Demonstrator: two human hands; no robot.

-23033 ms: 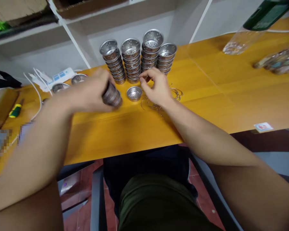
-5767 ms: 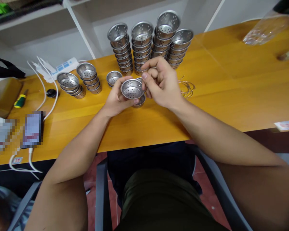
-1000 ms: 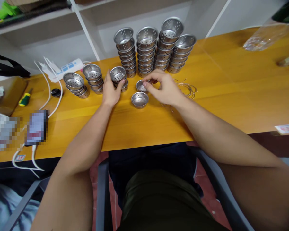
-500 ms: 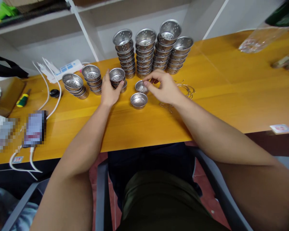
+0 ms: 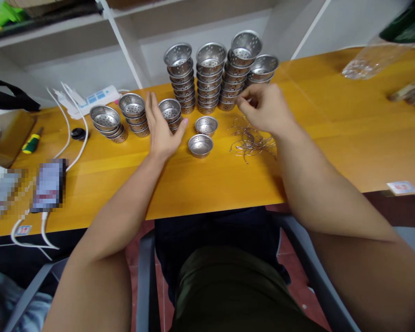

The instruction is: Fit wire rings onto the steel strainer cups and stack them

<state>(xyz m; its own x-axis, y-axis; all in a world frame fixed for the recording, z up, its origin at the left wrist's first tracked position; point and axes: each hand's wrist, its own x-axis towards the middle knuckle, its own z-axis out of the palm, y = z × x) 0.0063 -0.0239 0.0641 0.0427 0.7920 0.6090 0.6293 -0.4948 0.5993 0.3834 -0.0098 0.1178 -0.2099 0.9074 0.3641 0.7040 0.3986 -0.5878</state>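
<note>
My left hand (image 5: 162, 131) is open, fingers stretched out and thumb apart, around the near left side of a short stack of perforated metal cups (image 5: 169, 109). Whether it touches them I cannot tell. My right hand (image 5: 263, 107) is closed, thumb and fingertips together, in front of the rightmost tall cup stack (image 5: 263, 68). Anything between its fingertips is too small or hidden to make out. Below that hand lies a tangle of thin bent wires (image 5: 249, 144). Two single perforated cups, a nearer one (image 5: 200, 145) and a farther one (image 5: 206, 125), stand between my hands.
Tall cup stacks (image 5: 210, 78) line the back, beside a white shelf (image 5: 152, 50). Shorter stacks (image 5: 133, 115) stand left. A phone (image 5: 49, 184) with white cables, a screwdriver (image 5: 32, 140) and a power strip (image 5: 102, 96) lie farther left. A clear plastic bag (image 5: 370, 60) is at the back right.
My right hand has moved right and up, away from the two single cups, uncovering the wires. My left hand's fingers have straightened, and its thumb has shifted right off the cup's front.
</note>
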